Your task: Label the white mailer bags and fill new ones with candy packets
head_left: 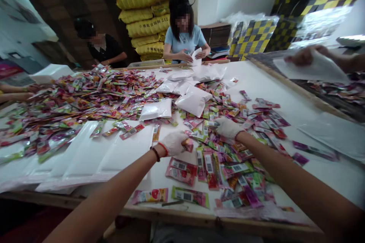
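Note:
My left hand (173, 144), in a white glove, is closed around a small bundle of pink and orange sachets (188, 144), just above the white table top. To its right, my gloved right hand (229, 127) reaches into a loose heap of colourful sachets (234, 155). Its fingers touch a green and white sachet (211, 123); whether they grip it is hard to make out. Below my left hand lies a red and pink sachet pair (181, 171). Nearer the table's edge are a yellow and pink sachet (151, 196) and a green one (190, 196).
Flat white mailer bags (125, 150) lie at left, some sachets on top. Filled white bags (194, 100) sit mid-table. A large sachet pile (85, 91) spreads behind. Opposite, a person (185, 34) handles a white bag; another person's hand (303, 56) holds one at right.

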`<act>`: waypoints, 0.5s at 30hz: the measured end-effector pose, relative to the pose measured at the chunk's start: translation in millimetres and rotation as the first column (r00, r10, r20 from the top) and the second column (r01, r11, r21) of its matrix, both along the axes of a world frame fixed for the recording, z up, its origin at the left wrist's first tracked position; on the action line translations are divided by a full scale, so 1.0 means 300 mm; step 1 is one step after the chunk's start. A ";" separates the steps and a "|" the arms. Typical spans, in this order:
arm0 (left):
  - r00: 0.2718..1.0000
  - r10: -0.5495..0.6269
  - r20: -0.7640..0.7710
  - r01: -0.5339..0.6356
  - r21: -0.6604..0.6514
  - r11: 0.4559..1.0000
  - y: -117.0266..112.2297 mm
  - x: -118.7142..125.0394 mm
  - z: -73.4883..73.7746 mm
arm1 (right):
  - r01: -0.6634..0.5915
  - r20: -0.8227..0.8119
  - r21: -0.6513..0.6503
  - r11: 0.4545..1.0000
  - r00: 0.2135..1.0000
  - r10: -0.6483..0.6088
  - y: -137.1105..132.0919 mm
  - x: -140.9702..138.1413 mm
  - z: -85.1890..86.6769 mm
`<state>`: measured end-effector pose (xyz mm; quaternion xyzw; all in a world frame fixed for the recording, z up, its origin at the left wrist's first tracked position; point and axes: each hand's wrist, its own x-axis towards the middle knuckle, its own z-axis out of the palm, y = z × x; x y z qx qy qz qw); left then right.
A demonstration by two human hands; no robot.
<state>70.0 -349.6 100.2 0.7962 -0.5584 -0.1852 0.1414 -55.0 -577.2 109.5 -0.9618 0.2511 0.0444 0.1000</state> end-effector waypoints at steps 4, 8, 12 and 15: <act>0.999 0.033 0.006 -0.032 -0.130 0.991 -0.037 0.045 0.041 | 0.007 0.110 -0.022 1.000 0.994 -0.005 -0.019 -0.052 0.064; 0.994 -0.052 0.097 0.068 -0.175 0.982 -0.128 0.001 0.003 | 0.019 0.017 0.078 0.997 1.000 -0.020 0.057 -0.101 0.031; 0.955 -0.111 0.276 0.147 -0.114 0.983 -0.193 -0.027 -0.037 | -0.044 -0.043 0.175 0.984 0.998 0.052 0.124 -0.103 -0.050; 0.955 -0.093 0.283 0.142 -0.157 0.977 -0.170 -0.004 0.009 | -0.108 0.040 0.228 0.968 0.994 0.101 0.112 -0.100 -0.038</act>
